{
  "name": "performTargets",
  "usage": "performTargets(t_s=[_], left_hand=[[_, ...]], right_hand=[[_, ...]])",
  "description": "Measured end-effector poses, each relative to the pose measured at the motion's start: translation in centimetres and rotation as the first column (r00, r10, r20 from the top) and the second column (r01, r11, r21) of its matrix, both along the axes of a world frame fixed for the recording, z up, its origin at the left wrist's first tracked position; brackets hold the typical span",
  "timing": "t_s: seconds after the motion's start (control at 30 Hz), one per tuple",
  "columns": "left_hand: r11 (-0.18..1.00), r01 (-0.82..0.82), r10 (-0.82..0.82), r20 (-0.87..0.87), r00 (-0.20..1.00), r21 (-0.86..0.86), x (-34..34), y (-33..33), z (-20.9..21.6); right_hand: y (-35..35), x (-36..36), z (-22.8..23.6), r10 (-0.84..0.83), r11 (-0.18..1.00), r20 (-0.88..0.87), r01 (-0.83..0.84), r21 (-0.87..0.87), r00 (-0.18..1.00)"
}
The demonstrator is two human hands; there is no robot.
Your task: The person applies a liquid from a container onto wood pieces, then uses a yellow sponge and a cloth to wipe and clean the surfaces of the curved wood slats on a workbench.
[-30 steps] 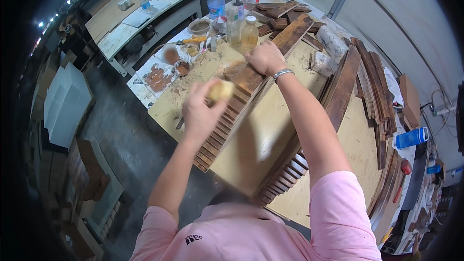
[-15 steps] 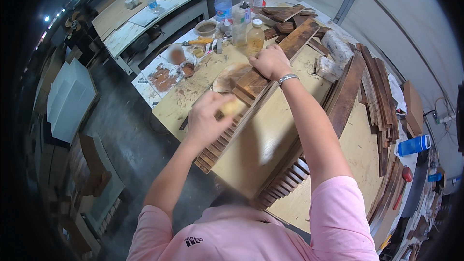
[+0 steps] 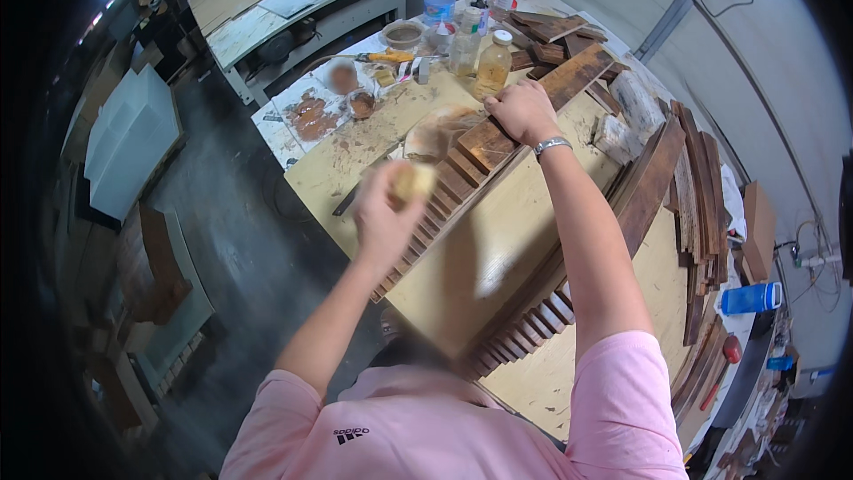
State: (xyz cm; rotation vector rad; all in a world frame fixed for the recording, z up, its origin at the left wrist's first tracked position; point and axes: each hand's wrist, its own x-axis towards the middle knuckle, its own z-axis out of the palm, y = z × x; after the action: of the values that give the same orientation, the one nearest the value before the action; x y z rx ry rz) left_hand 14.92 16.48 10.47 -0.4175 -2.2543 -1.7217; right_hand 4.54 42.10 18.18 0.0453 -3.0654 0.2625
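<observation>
On the left of the table (image 3: 324, 173), reddish-brown paste (image 3: 311, 116) is noted on a white sheet (image 3: 283, 138), with a small brown-stained cup (image 3: 362, 107) just beside it. Below the paste, a pale yellow block (image 3: 415, 182) is pinched in the fingers of the left hand (image 3: 382, 209); both are blurred, and contact with the wood beneath cannot be confirmed. The dark wooden piece (image 3: 487, 148) is laid diagonally across the table, with a row of crosswise slats exposed along its near part. A capped jar of amber liquid (image 3: 493, 69) is seen standing near its far side. Farther right, the smooth part of the piece is gripped from above by the right hand (image 3: 522, 112), its fingers bent closed over it, the tips mostly hidden. A metal bracelet (image 3: 553, 146) is worn on that wrist. Dark wooden strips (image 3: 706, 200) are stacked at the right, and a blue bottle (image 3: 748, 300) is observed beyond.
</observation>
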Motion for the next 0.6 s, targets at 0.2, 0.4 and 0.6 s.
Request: performTargets(t_s=[0.2,0.4,0.6], left_hand=[[0.973,0.130,-0.157,0.134,0.978,0.192,4.0,-0.1,-0.7],[0.989,0.146,-0.146,0.008,0.989,-0.025,5.8,-0.7,-2.7],[0.993,-0.115,0.115,-0.006,0.993,0.010,1.8,-1.3,-1.4]], right_hand=[[-0.3,-0.3,0.1,0.034,0.997,0.001,-0.033,0.071,0.999],[0.0,-0.7,-0.1,0.038,0.995,-0.008,-0.037,0.097,0.999],[1.4,-1.4,-1.2,0.094,0.984,-0.029,-0.088,0.155,0.995]])
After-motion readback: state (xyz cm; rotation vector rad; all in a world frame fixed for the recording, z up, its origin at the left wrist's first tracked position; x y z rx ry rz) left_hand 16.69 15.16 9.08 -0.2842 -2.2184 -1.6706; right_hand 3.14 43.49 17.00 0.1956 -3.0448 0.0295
